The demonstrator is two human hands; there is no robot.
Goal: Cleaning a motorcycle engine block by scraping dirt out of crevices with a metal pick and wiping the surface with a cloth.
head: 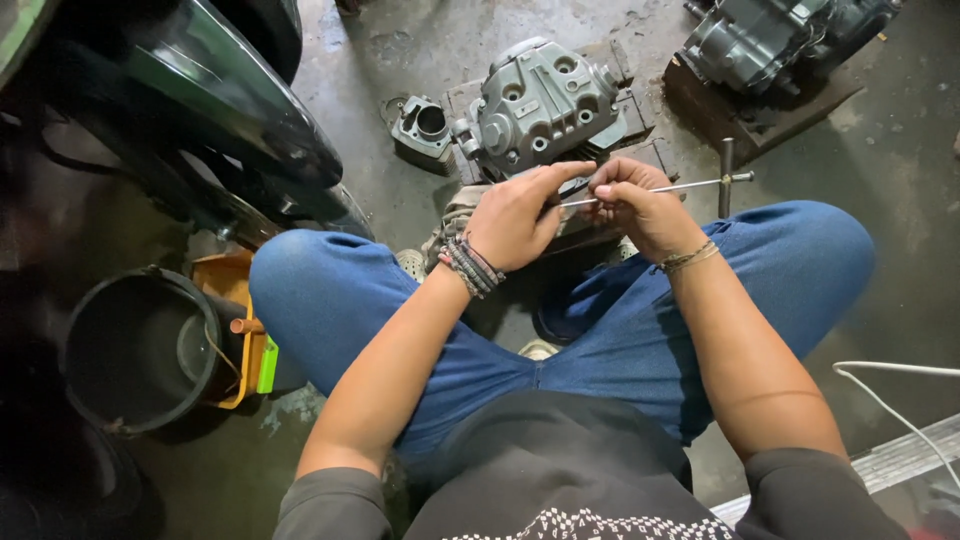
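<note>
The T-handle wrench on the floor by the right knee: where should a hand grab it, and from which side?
Probably the T-handle wrench by its upright shaft just below the crossbar, from above. It stands vertical beside the right hand, crossbar on top, with the knee close below and the wooden block behind.

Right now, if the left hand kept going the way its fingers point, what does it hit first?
Most likely the right hand: the left hand points right along the thin metal rod toward it, fingertips nearly touching. Depth is uncertain.

Matt cast-metal cylinder head (540,105); denim jeans (330,300)
</note>
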